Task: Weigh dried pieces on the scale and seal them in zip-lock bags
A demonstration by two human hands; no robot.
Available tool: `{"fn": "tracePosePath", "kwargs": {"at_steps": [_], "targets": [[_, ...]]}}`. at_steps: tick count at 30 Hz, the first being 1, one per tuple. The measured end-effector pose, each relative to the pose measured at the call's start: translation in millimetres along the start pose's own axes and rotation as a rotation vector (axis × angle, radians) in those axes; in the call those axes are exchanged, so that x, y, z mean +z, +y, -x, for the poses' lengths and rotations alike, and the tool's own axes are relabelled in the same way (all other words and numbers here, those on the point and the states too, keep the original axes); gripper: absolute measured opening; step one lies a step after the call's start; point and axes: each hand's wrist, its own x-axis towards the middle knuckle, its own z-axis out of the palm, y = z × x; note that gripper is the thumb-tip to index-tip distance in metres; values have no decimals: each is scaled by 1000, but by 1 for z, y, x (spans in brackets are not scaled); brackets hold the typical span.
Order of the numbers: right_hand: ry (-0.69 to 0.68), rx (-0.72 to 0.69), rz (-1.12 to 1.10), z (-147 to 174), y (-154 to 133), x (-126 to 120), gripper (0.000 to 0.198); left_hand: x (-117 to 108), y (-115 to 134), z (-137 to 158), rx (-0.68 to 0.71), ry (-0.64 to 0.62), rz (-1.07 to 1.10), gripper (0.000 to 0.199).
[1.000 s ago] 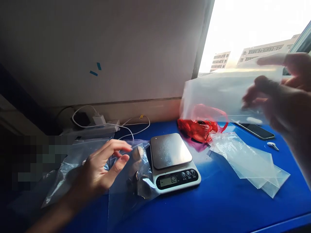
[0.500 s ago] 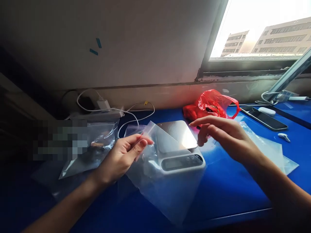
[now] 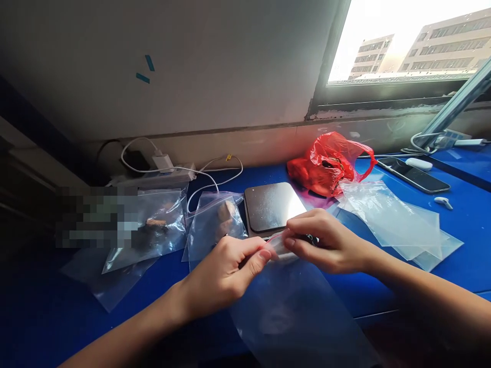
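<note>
Basically both hands are on one zip bag [image 3: 299, 312], held up in front of the scale [image 3: 272, 204], mouth up, body hanging toward the near table edge. L hand [image 3: 230, 268]: thumb + index pinching the mouth at its red seal strip. R hand [image 3: 326, 240]: thumb & fingertips pinching the same strip just beside it, other fingers curled in. Prob. why: two close pinch pts give ctrl over the seal line, and gravity keeps the film hanging out of the way. Can't tell if the lips are apart, fingers cover most of the mouth & film is v. see-through.

Scale sits mid-table, w/in reach of either hand; R hand blocks most of its front panel, so no readout from here. Filled bag [image 3: 201, 232] w/ brownish lumps lies flat just L of it, partly behind L hand. Farther L, another loaded bag [image 3: 132, 255] lies on more film. Flat bag stack [image 3: 399, 230] is on the R, fanned, so edges are easy to pick, I'd guess. Red carrier bag [image 3: 333, 163] slumps behind, near the wall. Phone [image 3: 414, 175] and earbud [image 3: 444, 203] are off far R, clear of the hands.
</note>
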Motion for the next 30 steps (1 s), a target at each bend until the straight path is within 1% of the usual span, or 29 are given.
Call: {"fn": "tracePosePath", "kwargs": {"at_steps": [2,4,6,8,10,12,16,18,19,20,22,23,24,25,27,28,30], "targets": [[35,-22,-7,1,3,-1,26,-2,-2,0,-6,12,-7,35],[100,-22,-8,2,5,-4,27,-4,-4,1,-15,47,-13,35],[186,35,-11,3,8,-8,27,-8,-7,1,-31,118,-8,32],[262,126,-24,4,11,-12,27,-13,-9,2,-50,198,16,29],[315,200,-47,4,14,-15,28,-16,-10,3,-63,253,41,27],[338,228,-67,4,17,-16,28,-19,-10,3,-74,285,38,26],[345,207,-41,3,20,-16,28,-20,-10,2,-63,328,-5,25],[387,183,30,2,20,-15,22,-20,-10,2,-39,339,-42,24],[436,159,106,2,20,-14,17,-20,-11,2,-28,347,-79,24],[502,123,219,1,19,-11,15,-19,-12,2,-9,363,-135,23],[595,28,498,0,14,-3,25,-14,-14,2,76,409,-302,21],[592,-20,615,0,10,3,32,-10,-15,2,148,429,-405,20],[545,-67,685,0,6,9,37,-4,-15,2,232,447,-507,20],[465,-103,704,1,1,17,41,2,-16,2,315,459,-597,20],[286,-152,642,3,-8,30,43,14,-16,3,449,462,-702,21],[226,-167,600,4,-11,35,42,19,-15,3,487,461,-722,22],[162,-188,538,7,-14,41,40,26,-15,4,517,462,-723,23]]}}
